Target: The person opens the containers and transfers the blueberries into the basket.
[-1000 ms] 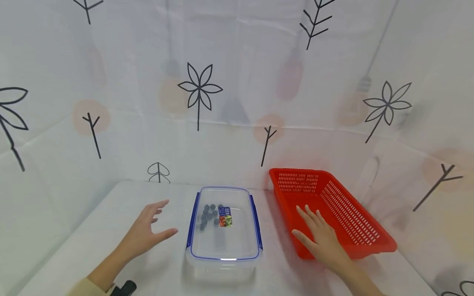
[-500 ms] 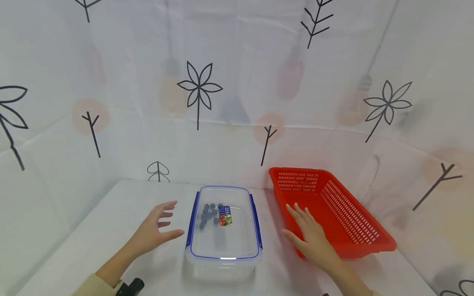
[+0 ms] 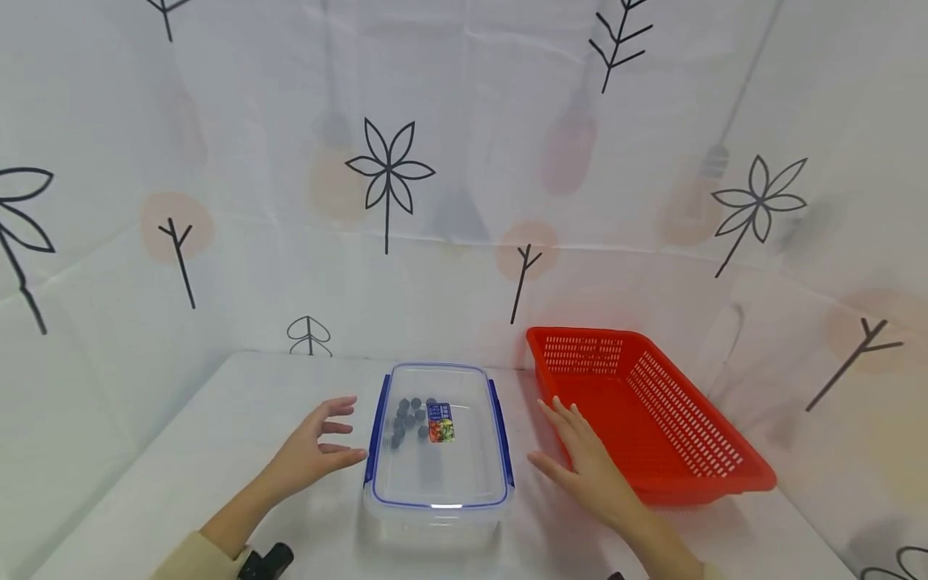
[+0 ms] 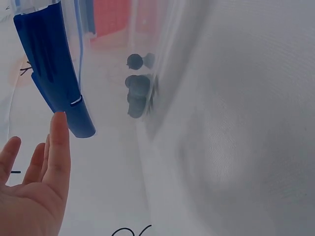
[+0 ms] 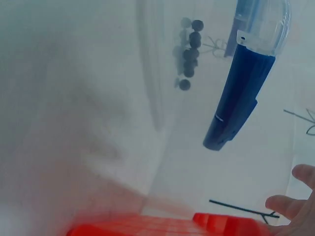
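A clear plastic food container (image 3: 471, 463) with a blue-rimmed lid and blue side clips sits on the white table. Several small dark round berries, perhaps blueberries (image 3: 410, 421), show through it at the left. My left hand (image 3: 308, 455) hovers just left of the container, fingers spread and holding nothing. In the left wrist view its fingertips come close to a blue clip (image 4: 51, 59); whether they touch I cannot tell. My right hand (image 3: 590, 475) is held between the container and the red basket, fingers extended, apart from the right clip (image 5: 241, 93).
A red perforated plastic basket (image 3: 652, 451) stands at the right, close beside the container. The white table (image 3: 217, 427) runs back to a white cloth (image 3: 464, 161) printed with plants, which also hangs at both sides.
Both hands have moved inward toward the container, the left hand to the right and the right hand to the left, away from the basket. Container and basket have stayed in place.
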Demonstrator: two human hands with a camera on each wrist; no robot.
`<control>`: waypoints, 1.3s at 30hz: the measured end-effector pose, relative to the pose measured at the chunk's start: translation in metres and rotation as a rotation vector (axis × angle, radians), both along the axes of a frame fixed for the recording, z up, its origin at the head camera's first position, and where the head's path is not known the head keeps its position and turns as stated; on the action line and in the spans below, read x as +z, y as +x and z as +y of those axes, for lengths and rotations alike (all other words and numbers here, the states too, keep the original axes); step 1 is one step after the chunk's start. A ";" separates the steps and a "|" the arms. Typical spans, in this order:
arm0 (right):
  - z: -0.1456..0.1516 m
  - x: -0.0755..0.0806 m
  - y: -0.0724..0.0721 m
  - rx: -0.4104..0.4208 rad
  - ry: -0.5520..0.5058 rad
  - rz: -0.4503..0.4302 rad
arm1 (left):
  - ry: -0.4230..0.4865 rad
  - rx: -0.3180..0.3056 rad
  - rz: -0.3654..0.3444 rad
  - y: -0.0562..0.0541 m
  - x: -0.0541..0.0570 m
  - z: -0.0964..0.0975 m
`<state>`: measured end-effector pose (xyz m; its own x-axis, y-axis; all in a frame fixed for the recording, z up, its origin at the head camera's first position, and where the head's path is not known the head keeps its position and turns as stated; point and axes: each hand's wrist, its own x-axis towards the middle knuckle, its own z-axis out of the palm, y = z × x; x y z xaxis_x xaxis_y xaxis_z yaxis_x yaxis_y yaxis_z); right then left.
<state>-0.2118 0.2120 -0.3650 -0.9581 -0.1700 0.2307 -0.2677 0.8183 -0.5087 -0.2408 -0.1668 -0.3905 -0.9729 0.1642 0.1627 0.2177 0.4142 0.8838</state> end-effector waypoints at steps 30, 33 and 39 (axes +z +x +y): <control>-0.039 -0.018 -0.009 0.139 -0.357 -0.191 | 0.177 -0.079 -0.185 -0.002 -0.006 0.012; -0.038 -0.020 -0.011 0.161 -0.410 -0.229 | 0.206 -0.106 -0.219 -0.002 -0.007 0.012; -0.040 -0.022 -0.011 0.140 -0.431 -0.267 | 0.245 -0.119 -0.272 -0.004 -0.011 0.013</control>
<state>-0.2225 0.1719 -0.3873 -0.9680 -0.2442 0.0586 -0.1744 0.4856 -0.8566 -0.2443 -0.1539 -0.4017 -0.9623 0.2673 -0.0508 -0.0048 0.1699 0.9854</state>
